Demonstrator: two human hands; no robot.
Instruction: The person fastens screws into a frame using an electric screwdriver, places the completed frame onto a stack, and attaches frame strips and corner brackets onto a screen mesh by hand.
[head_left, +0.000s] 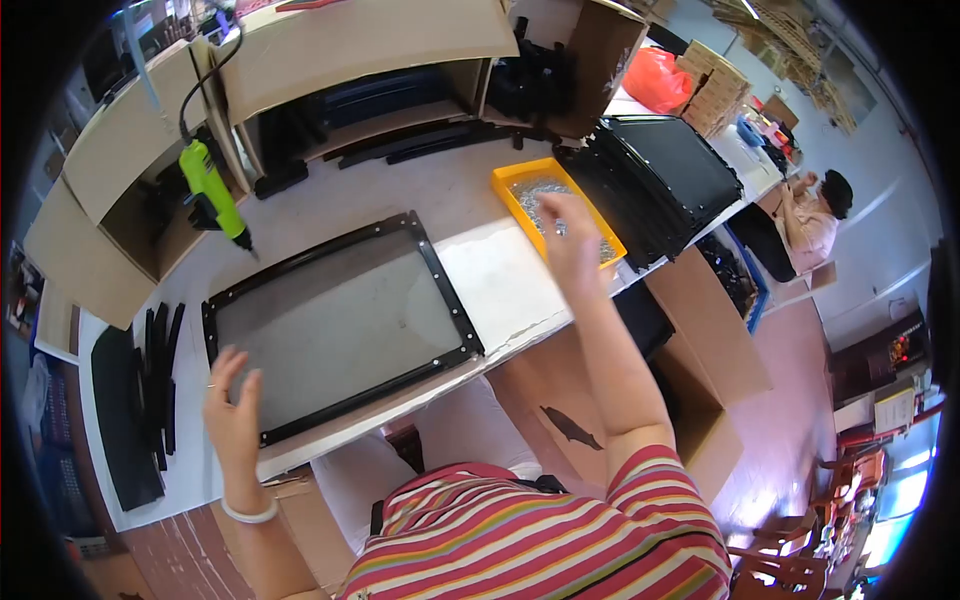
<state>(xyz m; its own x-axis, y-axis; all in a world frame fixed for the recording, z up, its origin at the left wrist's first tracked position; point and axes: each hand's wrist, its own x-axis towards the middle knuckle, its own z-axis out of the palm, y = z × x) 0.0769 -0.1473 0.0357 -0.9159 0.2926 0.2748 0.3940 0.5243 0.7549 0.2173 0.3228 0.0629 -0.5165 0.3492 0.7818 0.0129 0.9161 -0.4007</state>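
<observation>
A rectangular black frame [443, 282] with small bright screw heads along its rails lies on the worktable, a grey surface showing inside it. At its near left corner is my left hand [232, 415], fingers and thumb apart, with nothing in the grasp. My right hand [572, 245] is over a yellow tray [512, 202] of small silvery screws [535, 188]. Its fingertips are drawn together; whether a screw sits between them I cannot tell. A green electric screwdriver [212, 190] hangs bit-down on its cable beyond the frame's far left corner.
Cardboard boxes [370, 50] line the table's back, with black strips [430, 142] before them. More dark strips [160, 380] lie at the left. Stacked black panels [670, 170] stand right of the tray. An open carton [700, 340] is below; a person [810, 225] sits farther right.
</observation>
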